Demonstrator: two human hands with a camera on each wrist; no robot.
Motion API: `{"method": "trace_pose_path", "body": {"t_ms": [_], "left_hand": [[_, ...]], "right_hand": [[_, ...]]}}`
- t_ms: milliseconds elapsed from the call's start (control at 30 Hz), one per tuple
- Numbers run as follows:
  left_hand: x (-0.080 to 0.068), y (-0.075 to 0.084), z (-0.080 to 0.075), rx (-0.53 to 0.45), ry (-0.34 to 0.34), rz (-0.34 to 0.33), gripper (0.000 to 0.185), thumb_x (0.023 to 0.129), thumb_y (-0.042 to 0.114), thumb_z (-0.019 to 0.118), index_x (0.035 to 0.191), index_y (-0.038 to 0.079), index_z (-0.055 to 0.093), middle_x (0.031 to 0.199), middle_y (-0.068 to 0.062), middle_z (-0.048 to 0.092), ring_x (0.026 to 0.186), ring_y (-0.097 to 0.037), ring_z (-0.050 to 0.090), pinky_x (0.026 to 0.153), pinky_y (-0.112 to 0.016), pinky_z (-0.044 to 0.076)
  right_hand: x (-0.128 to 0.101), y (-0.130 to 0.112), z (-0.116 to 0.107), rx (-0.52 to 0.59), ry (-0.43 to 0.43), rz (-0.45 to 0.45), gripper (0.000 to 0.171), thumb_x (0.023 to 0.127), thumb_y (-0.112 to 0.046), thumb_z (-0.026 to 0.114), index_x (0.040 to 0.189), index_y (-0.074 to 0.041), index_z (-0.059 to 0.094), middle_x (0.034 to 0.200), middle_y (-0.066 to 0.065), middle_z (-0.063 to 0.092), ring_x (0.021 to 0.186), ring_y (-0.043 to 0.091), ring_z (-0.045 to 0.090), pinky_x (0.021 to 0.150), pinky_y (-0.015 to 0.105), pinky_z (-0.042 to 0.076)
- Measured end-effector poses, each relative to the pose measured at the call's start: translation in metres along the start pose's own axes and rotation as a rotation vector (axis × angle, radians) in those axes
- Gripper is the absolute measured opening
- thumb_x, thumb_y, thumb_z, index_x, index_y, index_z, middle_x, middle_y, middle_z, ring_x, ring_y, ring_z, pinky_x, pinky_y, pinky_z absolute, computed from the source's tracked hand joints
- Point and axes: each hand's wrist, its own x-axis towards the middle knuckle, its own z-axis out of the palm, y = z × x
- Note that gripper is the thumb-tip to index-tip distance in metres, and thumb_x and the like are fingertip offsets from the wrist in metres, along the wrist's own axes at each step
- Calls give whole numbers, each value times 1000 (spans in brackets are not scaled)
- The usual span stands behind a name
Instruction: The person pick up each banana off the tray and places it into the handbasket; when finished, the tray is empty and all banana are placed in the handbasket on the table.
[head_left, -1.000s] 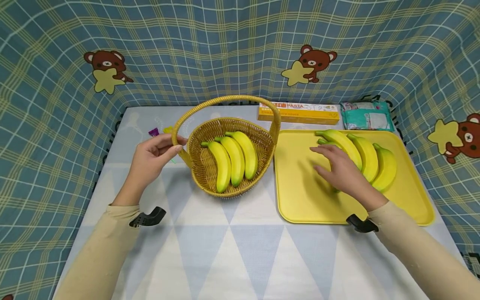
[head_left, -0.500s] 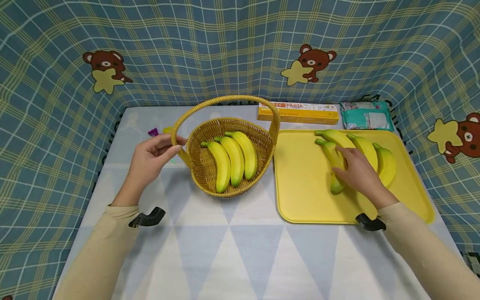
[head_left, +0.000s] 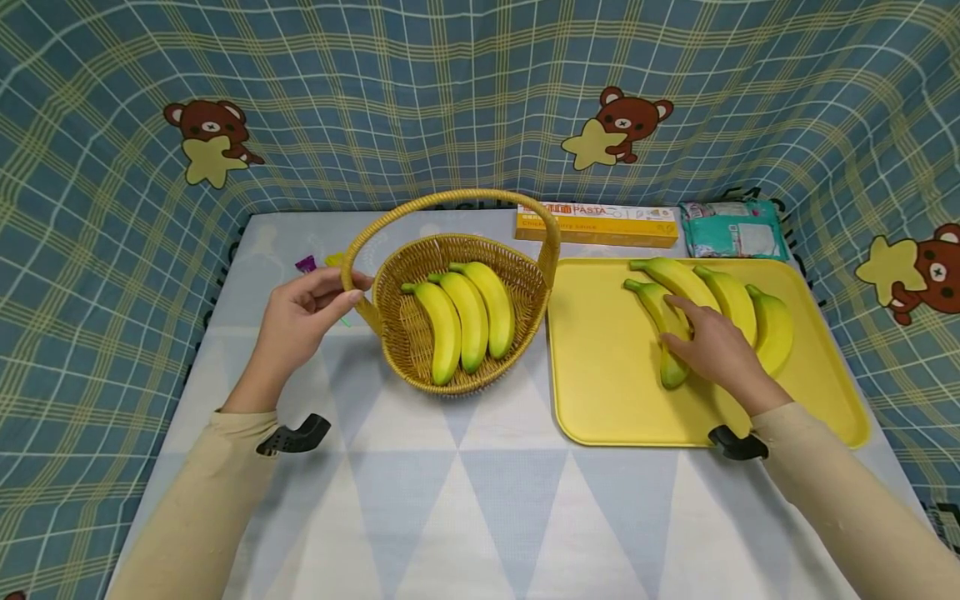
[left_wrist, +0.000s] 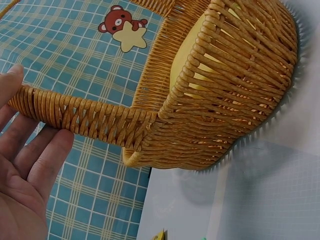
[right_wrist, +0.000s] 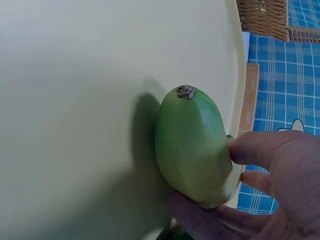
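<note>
I see my left hand (head_left: 300, 317) holding the wicker basket (head_left: 420, 350) by its handle (head_left: 360, 250) at mid-tabletop — three bananas lie inside — while my right hand (head_left: 716, 350) curls round the leftmost banana (head_left: 656, 308) on the yellow tray (head_left: 600, 375) to the right.

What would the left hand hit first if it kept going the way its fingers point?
The left hand already touches the wicker basket's handle; straight on, it would likely press into the basket's near wall, though depth is unclear.
</note>
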Motion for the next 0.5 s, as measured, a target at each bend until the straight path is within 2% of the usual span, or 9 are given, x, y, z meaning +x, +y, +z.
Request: {"method": "trace_pose_path", "body": {"t_ms": [67,167,333,500], "left_hand": [[0,6,1,-1,-1,0,22,100,1,64,119,-10,66,113,-8,74,104,-7,68,87,-17,56],[0,7,1,-4,-1,1,22,99,0,64,118,-11,66,113,-7,74,104,-8,69,87,-18,56],[1,-10,-2,-14,1,6,22,99,-1,64,120,-8,67,114,-7,74,105,-9,69,88,-18,56],[2,-22,-4,-23,2,7,23,99,3,66,121,-3,69,116,-8,74,107,-12,69,88,-19,56]], "right_hand": [[-1,-1,-1,3,-2,-8,74,101,-32,64,161,-7,28,146,38,41,130,56,41,103,72,36],[-4,-5,-3,6,-6,-26,74,101,-32,64,161,-10,28,145,37,42,127,54,44,100,71,39],[-14,-21,-11,10,7,-87,71,100,-30,67,160,-13,33,141,30,50,110,43,57,87,62,51],[-27,-45,-19,-3,19,-171,67,100,-27,68,159,-15,37,145,23,51,105,37,61,78,52,55]]}}
